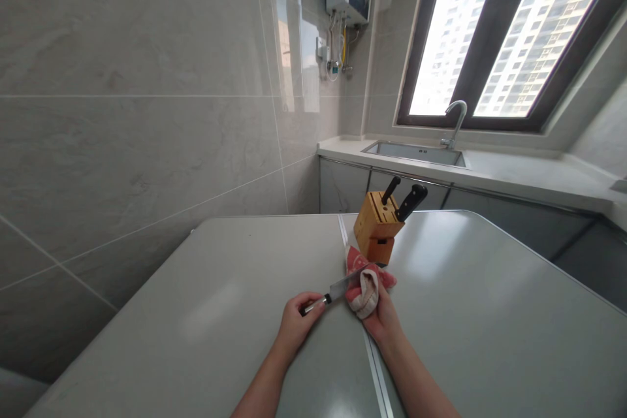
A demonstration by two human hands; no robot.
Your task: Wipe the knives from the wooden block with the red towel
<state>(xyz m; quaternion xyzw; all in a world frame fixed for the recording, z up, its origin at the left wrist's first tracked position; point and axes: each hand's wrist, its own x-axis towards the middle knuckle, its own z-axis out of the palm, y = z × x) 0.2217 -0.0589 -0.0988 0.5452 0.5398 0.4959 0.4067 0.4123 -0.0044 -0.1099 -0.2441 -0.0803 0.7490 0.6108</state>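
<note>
The left hand [301, 315] is closed around the black-ended handle [315, 305] of a knife [339, 289], and the right hand [383, 319] is clamped on a bunched red and white cloth [367, 294]. The knife is held above the near middle of the table [235, 268], its blade pointing right and far, the outer part lying in or against the cloth. Which way the edge faces, I cannot tell.

The main danger is a cut: if the blade twists or the cloth bunches thin, the edge could reach the right hand behind it. A loose left grip could let the handle swing or drop.

Just beyond the cloth, to the far side, a wooden knife block [375, 219] stands tilted with 2 black knife handles [411, 202] jutting from it; it limits any push that way, and a bump could shift it. A pale metal strip [376, 366] runs beneath, near to far. Farther off are a counter [533, 166] with a sink [371, 147] and faucet [459, 121].
</note>
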